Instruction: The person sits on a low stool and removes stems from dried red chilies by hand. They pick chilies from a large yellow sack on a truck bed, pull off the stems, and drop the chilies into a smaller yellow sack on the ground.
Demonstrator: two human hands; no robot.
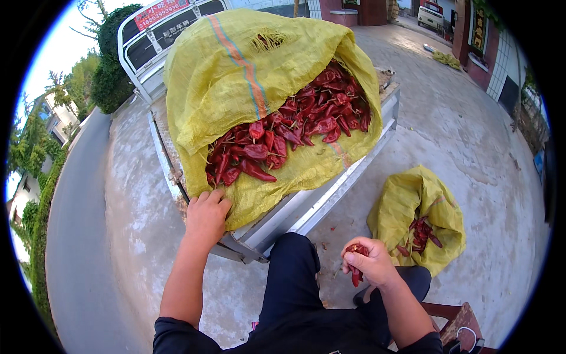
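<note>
I'm seeing the right hand [370,259] holding peppers [356,278], the left hand [207,217] touching the big sack [197,76] near left, its grip unclear. Many peppers are lying there, few showing in the small sack [446,241], right; I'm judging much remaining.

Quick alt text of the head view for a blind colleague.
The right hand holds red peppers while the left hand touches the edge of a big yellow sack, open on a truck bed with many more peppers. At right, a second yellow sack with some peppers sits on the ground.
</note>
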